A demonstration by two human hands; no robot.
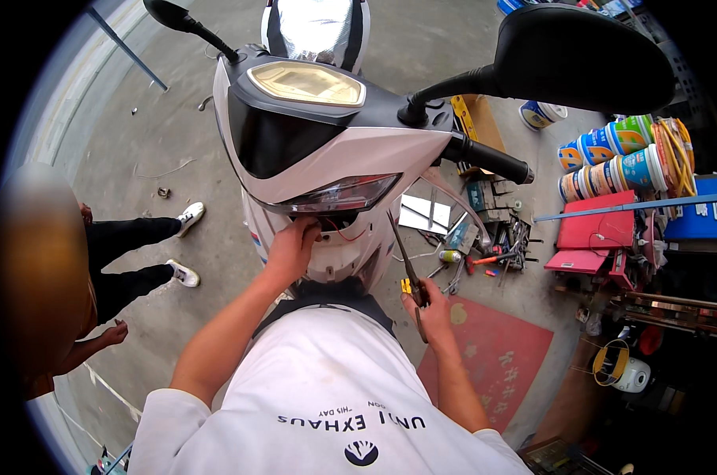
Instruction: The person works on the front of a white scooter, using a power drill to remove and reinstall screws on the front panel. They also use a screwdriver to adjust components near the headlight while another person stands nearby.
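In front of me stands a white and black scooter (pixel 327 162), its headlight (pixel 339 194) above an opening in the front panel. My left hand (pixel 293 247) reaches into that opening just below the headlight. Its fingers are bent together, and the fingertips are partly hidden, so what they hold cannot be made out. A thin red wire (pixel 349 236) curves out beside them. To the right of the scooter, my right hand (pixel 431 310) grips a long, dark, tapered metal tool (pixel 408 265), its slim end pointing up and away. A small yellow piece (pixel 406 286) shows at the fingers.
A person (pixel 46 285) in dark trousers stands at left. Assorted hand tools (pixel 505 241) lie on the floor right of the scooter, near a red mat (pixel 497 356). Stacked buckets (pixel 612 162) and a red box (pixel 596 222) stand farther right. A mirror (pixel 584 59) juts out above the handlebar grip (pixel 497 160).
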